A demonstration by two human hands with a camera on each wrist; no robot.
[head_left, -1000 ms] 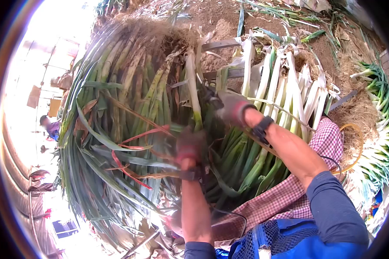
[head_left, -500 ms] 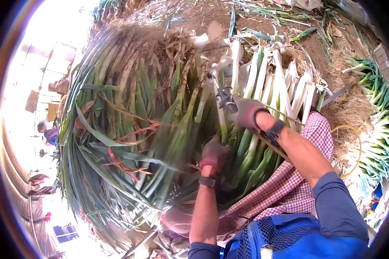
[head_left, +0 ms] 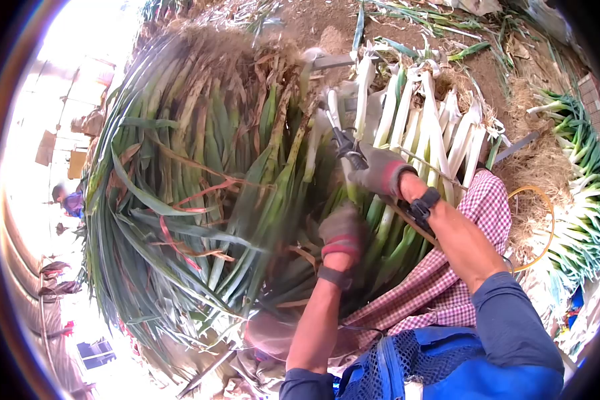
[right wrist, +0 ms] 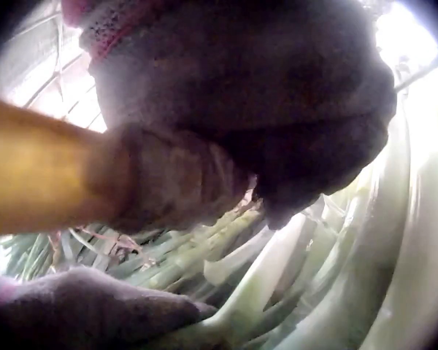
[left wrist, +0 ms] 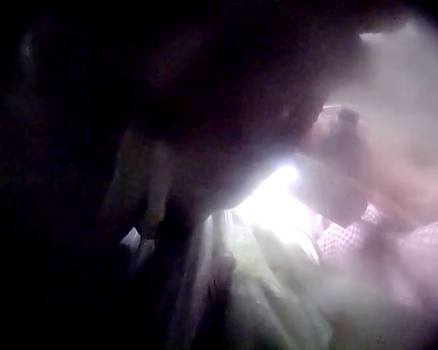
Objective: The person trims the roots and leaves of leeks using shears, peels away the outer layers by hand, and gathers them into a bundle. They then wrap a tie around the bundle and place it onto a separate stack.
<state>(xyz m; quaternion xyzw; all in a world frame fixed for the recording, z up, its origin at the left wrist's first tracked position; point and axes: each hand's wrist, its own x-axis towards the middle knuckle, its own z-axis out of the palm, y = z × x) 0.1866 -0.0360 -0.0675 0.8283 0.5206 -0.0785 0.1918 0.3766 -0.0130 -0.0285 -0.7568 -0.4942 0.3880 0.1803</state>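
My right hand [head_left: 380, 172], in a grey glove with a red cuff, grips a dark air blow gun [head_left: 345, 145] whose thin nozzle points up and left. A yellow hose [right wrist: 44, 171] runs into that grip in the right wrist view. My left hand [head_left: 340, 230], gloved alike and blurred, holds a long green onion [head_left: 349, 179] by its green part, just below the gun. The stalk's white end stands up beside the nozzle. The left wrist view is mostly dark, with pale stalks [left wrist: 259, 292] low in it.
A big heap of untrimmed green onions [head_left: 200, 147], roots at the top, lies on the left. Clean white-stalked onions [head_left: 433, 127] are lined up on the right. Beyond are a metal bar [head_left: 330, 63], checked cloth [head_left: 460, 247], loose yellow hose [head_left: 552, 220] and another onion pile [head_left: 583, 193].
My left hand has moved right from the heap's edge with a green onion, to below the blow gun. The right hand has shifted slightly right, still gripping the gun.
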